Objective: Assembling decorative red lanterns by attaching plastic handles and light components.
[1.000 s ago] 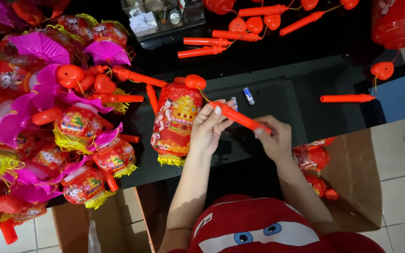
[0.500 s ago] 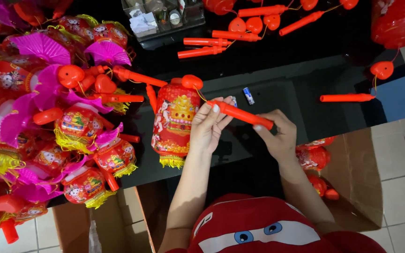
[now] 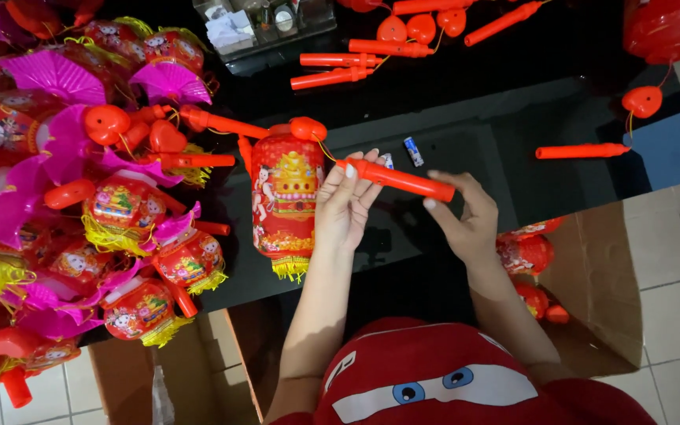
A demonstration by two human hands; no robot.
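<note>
Far left: heap of lanterns (image 3: 80,220) with pink fans and yellow fringe, crowding the black table (image 3: 513,94). Just right of it, one red lantern (image 3: 286,201) lying on the table, touching the left hand (image 3: 345,206). Left fingers pinching one end of an orange stick (image 3: 399,179); right hand (image 3: 466,220) loosely curled at the other end, thumb below. Just behind the stick, two small batteries (image 3: 412,151). Further right, another stick (image 3: 580,151) and an orange cap (image 3: 642,101). Below right, a cardboard box (image 3: 592,275) holding more lanterns.
</note>
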